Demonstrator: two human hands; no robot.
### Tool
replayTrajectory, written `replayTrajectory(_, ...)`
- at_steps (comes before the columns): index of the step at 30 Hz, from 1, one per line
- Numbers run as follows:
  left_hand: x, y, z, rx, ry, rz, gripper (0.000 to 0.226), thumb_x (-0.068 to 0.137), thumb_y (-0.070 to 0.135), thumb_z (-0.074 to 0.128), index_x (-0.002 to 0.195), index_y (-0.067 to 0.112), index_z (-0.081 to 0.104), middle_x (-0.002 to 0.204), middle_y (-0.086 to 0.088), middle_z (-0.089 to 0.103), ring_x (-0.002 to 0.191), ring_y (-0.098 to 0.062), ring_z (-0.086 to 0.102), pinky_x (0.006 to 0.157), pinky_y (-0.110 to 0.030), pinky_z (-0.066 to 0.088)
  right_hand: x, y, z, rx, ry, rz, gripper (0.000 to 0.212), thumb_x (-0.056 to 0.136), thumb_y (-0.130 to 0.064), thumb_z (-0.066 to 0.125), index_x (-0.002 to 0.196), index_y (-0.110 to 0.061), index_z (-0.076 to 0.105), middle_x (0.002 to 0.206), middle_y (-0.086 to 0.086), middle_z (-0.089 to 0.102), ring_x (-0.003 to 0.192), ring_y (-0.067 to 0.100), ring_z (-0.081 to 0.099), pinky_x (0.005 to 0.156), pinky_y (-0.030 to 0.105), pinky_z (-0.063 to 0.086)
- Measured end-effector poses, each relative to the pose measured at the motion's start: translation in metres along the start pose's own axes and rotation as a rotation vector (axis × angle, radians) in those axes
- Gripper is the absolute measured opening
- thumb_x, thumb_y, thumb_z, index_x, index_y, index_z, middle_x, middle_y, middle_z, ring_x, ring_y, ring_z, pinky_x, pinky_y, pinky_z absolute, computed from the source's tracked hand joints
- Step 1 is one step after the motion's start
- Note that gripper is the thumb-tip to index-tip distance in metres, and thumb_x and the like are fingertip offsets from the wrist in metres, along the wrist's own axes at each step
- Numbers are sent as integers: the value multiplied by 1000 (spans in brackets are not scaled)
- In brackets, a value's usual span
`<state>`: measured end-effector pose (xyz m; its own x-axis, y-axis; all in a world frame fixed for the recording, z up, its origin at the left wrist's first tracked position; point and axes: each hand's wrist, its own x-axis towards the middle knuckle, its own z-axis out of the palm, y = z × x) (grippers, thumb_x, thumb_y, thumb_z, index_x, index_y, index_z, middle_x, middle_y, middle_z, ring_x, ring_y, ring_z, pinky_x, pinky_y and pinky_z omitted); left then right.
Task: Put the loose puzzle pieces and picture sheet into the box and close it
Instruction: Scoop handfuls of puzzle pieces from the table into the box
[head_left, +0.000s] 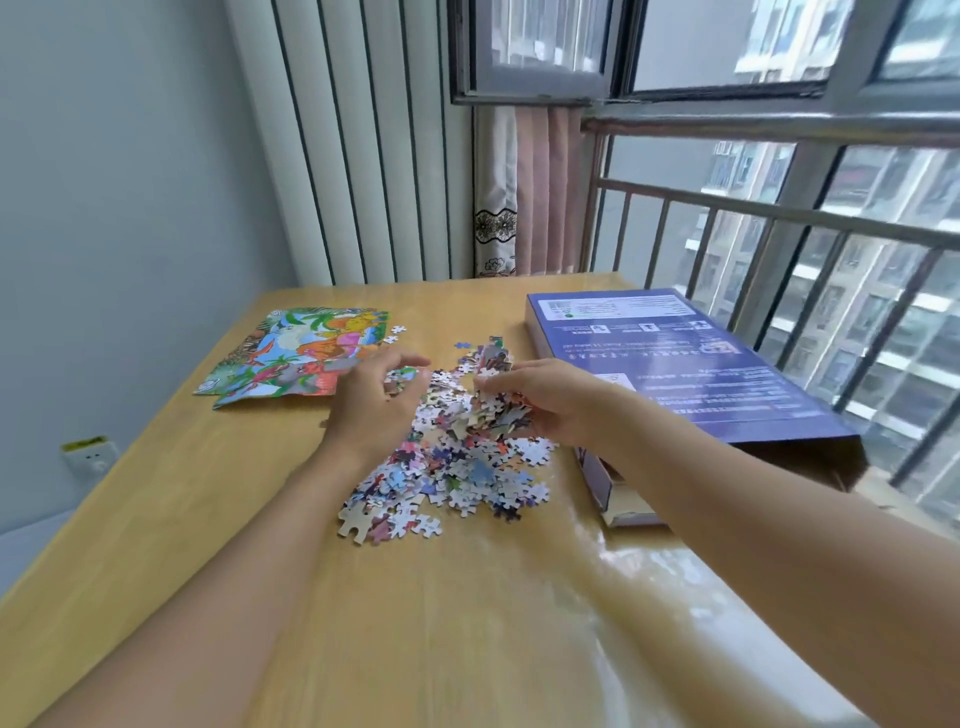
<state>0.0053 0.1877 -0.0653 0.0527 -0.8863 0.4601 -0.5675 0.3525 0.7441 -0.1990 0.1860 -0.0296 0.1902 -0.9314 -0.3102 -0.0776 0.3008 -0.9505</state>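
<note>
While the heap of loose, many-coloured cardboard puzzle pieces (452, 457) lies spread across the middle of the pale wooden tabletop (208, 545), both bare hands work at its far side. The right hand (540, 400) has its fingers (493, 384) curled around a thick clump of pieces, lifted slightly above the rest of the heap. The left hand (371, 400) hovers over the heap's left part with its fingers bent inward around a few small pieces. A few stray pieces lie apart from the heap toward the far edge. The colourful picture sheet (291, 358), printed with cartoon animals and green leaves, lies flat toward the far left corner of the tabletop, just beyond the left hand. The flat blue cardboard box (691, 374), printed with white text, lies along the right edge, near the right forearm; its near end stands open, showing a dark inside and a pale flap resting on the tabletop. Beyond the far edge hang striped white vertical panels (363, 140) and a pink curtain (540, 192), and a metal railing (779, 218) runs before the window at the right. A white wall socket (91, 457) sits low on the left wall.
</note>
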Motion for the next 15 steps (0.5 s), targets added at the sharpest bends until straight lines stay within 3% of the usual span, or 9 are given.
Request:
replayTrajectory(3, -6, 16, 7, -21, -40, 2, 11, 94, 27, 64, 102, 29, 71, 108, 12, 67, 104, -4, 61, 84, -26, 49, -13, -1, -3, 15, 0, 2, 32, 86, -13, 78, 112, 3, 67, 92, 14, 73, 86, 29, 74, 79, 42, 62)
replayTrajectory(6, -8, 33, 16, -36, -97, -17, 11, 95, 25, 63, 102, 27, 71, 101, 12, 69, 97, 0, 62, 83, -23, 49, -30, -7, -16, 21, 3, 14, 34, 86, -14, 78, 113, 3, 67, 98, 14, 74, 81, 25, 74, 66, 35, 62)
replayTrajectory(9, -14, 55, 37, -43, -187, 3, 10, 92, 23, 67, 101, 25, 71, 98, 12, 69, 94, -2, 63, 85, -24, 50, -51, -14, -44, 2, 15, 0, 38, 87, -15, 76, 118, 5, 66, 98, 14, 75, 84, 25, 73, 78, 38, 62)
replayTrajectory(12, -27, 80, 63, -41, -286, 38, 18, 86, 25, 74, 103, 27, 69, 103, 13, 68, 99, -5, 62, 82, -18, 48, -73, -19, -76, 27, 56, -20, 36, 89, -13, 73, 118, 6, 63, 94, 14, 74, 81, 22, 73, 76, 35, 63)
replayTrajectory(15, -39, 104, 91, -3, -413, 59, 40, 82, 31, 74, 120, 29, 62, 121, 12, 60, 110, -7, 55, 87, -25, 44, -96, -19, -112, 41, 149, -16, 43, 87, -12, 75, 123, 6, 61, 104, 17, 75, 85, 23, 74, 68, 32, 62)
